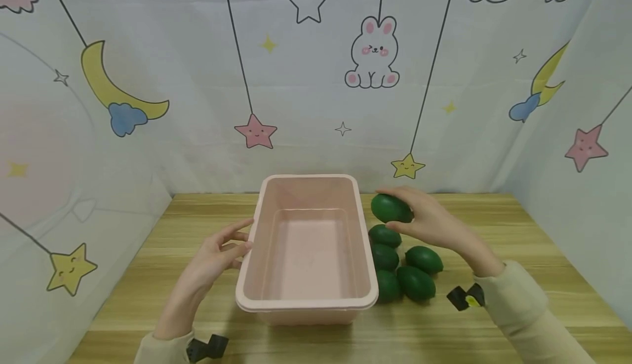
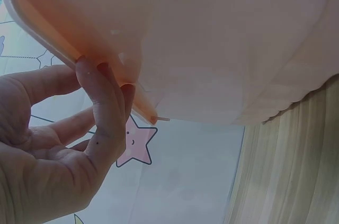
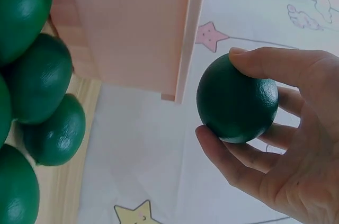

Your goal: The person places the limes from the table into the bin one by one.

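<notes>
A pale pink rectangular plastic basin (image 1: pixel 309 305) sits on the table with its inside bare. My left hand (image 1: pixel 219 251) is at its left side, thumb and fingers loosely bent, with fingertips right at the rim; in the left wrist view the left hand (image 2: pixel 69 134) touches the underside of that rim. At the basin's far right, my right hand (image 1: pixel 429 216) grips a glossy dark green oval fruit (image 1: pixel 387 208) between thumb and fingers. The right wrist view shows this fruit (image 3: pixel 235 99) raised off the table. Several matching green fruits (image 1: pixel 416 283) lie grouped below it, against the basin's right side.
The wood-grain table (image 1: pixel 173 276) extends on both sides of the basin. A white cloth backdrop (image 1: pixel 306 79) printed with stars, moons and rabbits stands behind and at both sides. Dark square pieces (image 1: pixel 207 348) are fixed by the sleeve cuffs.
</notes>
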Action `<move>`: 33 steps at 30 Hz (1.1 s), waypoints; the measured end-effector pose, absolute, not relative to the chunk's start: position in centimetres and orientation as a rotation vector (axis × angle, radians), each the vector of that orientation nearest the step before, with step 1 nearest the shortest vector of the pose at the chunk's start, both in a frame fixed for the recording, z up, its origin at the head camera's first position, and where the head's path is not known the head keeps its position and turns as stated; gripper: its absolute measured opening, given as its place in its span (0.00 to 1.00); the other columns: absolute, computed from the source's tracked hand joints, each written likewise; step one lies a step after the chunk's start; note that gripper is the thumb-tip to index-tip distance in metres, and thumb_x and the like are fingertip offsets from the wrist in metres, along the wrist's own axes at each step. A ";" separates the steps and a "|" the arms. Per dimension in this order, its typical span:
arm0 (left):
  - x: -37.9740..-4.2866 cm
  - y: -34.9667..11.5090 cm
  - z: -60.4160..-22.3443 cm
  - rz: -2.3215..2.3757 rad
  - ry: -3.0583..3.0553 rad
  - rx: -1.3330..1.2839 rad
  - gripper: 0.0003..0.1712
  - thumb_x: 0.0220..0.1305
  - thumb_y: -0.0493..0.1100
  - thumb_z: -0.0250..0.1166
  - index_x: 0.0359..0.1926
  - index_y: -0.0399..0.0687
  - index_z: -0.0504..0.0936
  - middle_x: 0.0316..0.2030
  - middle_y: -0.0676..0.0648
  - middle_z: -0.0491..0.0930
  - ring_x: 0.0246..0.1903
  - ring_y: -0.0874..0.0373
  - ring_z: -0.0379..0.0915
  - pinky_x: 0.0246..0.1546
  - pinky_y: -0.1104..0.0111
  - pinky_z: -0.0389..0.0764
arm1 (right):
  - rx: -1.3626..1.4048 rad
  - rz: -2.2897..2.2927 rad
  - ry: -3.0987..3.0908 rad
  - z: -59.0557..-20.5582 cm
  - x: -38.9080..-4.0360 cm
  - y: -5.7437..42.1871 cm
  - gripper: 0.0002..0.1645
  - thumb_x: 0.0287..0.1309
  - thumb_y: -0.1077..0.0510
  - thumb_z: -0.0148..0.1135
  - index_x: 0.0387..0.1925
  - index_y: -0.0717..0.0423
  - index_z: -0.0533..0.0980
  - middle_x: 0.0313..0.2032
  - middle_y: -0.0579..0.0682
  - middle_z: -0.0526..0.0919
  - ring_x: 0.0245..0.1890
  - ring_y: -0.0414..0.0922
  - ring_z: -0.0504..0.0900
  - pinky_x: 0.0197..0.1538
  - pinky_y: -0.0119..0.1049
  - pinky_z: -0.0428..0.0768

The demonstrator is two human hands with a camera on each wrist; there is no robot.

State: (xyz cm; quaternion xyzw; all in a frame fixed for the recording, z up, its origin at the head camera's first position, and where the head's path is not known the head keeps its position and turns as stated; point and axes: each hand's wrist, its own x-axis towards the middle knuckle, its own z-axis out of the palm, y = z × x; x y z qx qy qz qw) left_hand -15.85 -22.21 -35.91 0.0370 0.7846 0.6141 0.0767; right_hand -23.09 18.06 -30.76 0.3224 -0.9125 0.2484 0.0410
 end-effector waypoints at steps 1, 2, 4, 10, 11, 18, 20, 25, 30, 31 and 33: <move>-15.8 -22.2 -35.9 1.839 2.351 0.112 0.33 0.68 0.41 0.59 0.72 0.46 0.60 0.56 0.33 0.66 0.40 0.62 0.79 0.39 0.66 0.84 | 0.996 0.766 -2.795 -30.6 -23.1 17.9 0.40 0.53 0.56 0.70 0.67 0.52 0.66 0.62 0.57 0.73 0.58 0.54 0.75 0.53 0.51 0.80; -15.9 -22.2 -35.9 1.840 2.349 0.111 0.33 0.68 0.41 0.59 0.72 0.46 0.60 0.56 0.33 0.66 0.40 0.62 0.79 0.39 0.66 0.84 | 1.006 0.772 -2.797 -30.5 -23.2 17.7 0.40 0.53 0.56 0.70 0.67 0.51 0.66 0.62 0.56 0.73 0.59 0.54 0.75 0.54 0.51 0.80; -15.9 -22.2 -36.0 1.842 2.345 0.103 0.33 0.68 0.41 0.59 0.71 0.47 0.61 0.56 0.34 0.66 0.40 0.62 0.79 0.39 0.66 0.84 | 1.029 0.784 -2.795 -30.2 -23.3 17.3 0.40 0.53 0.56 0.70 0.67 0.49 0.66 0.61 0.55 0.74 0.58 0.53 0.75 0.54 0.49 0.80; -15.8 -22.2 -35.9 1.844 2.347 0.112 0.33 0.68 0.41 0.59 0.71 0.46 0.60 0.56 0.33 0.66 0.40 0.62 0.79 0.40 0.66 0.84 | 1.076 0.779 -2.804 -29.6 -23.5 16.2 0.40 0.54 0.55 0.70 0.67 0.47 0.66 0.60 0.53 0.75 0.56 0.50 0.76 0.52 0.47 0.81; -15.8 -22.2 -35.9 1.842 2.347 0.113 0.33 0.68 0.41 0.59 0.71 0.46 0.60 0.56 0.33 0.66 0.40 0.62 0.79 0.40 0.65 0.84 | 1.080 0.771 -2.805 -29.5 -23.5 16.0 0.40 0.54 0.55 0.70 0.67 0.47 0.66 0.60 0.53 0.75 0.56 0.50 0.76 0.52 0.47 0.81; -15.9 -22.1 -36.0 1.839 2.351 0.108 0.33 0.68 0.41 0.59 0.71 0.46 0.61 0.56 0.34 0.67 0.40 0.62 0.79 0.40 0.65 0.84 | 1.120 0.743 -2.803 -28.8 -23.6 15.0 0.38 0.54 0.54 0.69 0.67 0.51 0.67 0.60 0.53 0.75 0.58 0.51 0.75 0.55 0.49 0.80; -15.8 -22.1 -35.9 1.838 2.353 0.104 0.33 0.68 0.42 0.59 0.71 0.46 0.61 0.55 0.35 0.67 0.40 0.63 0.79 0.40 0.66 0.84 | 1.130 0.743 -2.804 -28.8 -23.7 14.7 0.38 0.54 0.54 0.69 0.66 0.51 0.67 0.60 0.53 0.75 0.58 0.51 0.75 0.55 0.49 0.79; -15.8 -22.0 -35.9 1.846 2.345 0.088 0.33 0.68 0.42 0.59 0.71 0.47 0.61 0.55 0.35 0.67 0.40 0.64 0.78 0.40 0.67 0.83 | 1.129 0.722 -2.834 -28.8 -24.0 14.0 0.38 0.55 0.52 0.69 0.67 0.49 0.67 0.61 0.53 0.74 0.60 0.52 0.74 0.58 0.51 0.77; -15.8 -22.1 -35.8 1.851 2.341 0.094 0.33 0.68 0.42 0.59 0.72 0.47 0.60 0.55 0.34 0.66 0.40 0.64 0.78 0.40 0.67 0.83 | 1.154 0.680 -2.845 -28.5 -24.5 13.0 0.38 0.54 0.52 0.69 0.67 0.48 0.67 0.60 0.52 0.76 0.58 0.50 0.75 0.56 0.49 0.78; -15.8 -22.1 -35.8 1.852 2.341 0.096 0.33 0.68 0.42 0.59 0.72 0.47 0.60 0.56 0.34 0.66 0.40 0.64 0.78 0.40 0.67 0.83 | 1.163 0.667 -2.847 -28.4 -24.5 12.7 0.38 0.54 0.52 0.69 0.67 0.48 0.67 0.60 0.52 0.76 0.58 0.50 0.76 0.56 0.49 0.78; -15.8 -22.1 -35.7 1.851 2.342 0.102 0.34 0.68 0.41 0.59 0.72 0.47 0.60 0.56 0.34 0.66 0.40 0.64 0.78 0.40 0.67 0.83 | 1.175 0.653 -2.857 -28.3 -24.7 12.3 0.38 0.54 0.52 0.69 0.67 0.46 0.67 0.61 0.51 0.75 0.58 0.49 0.76 0.56 0.48 0.78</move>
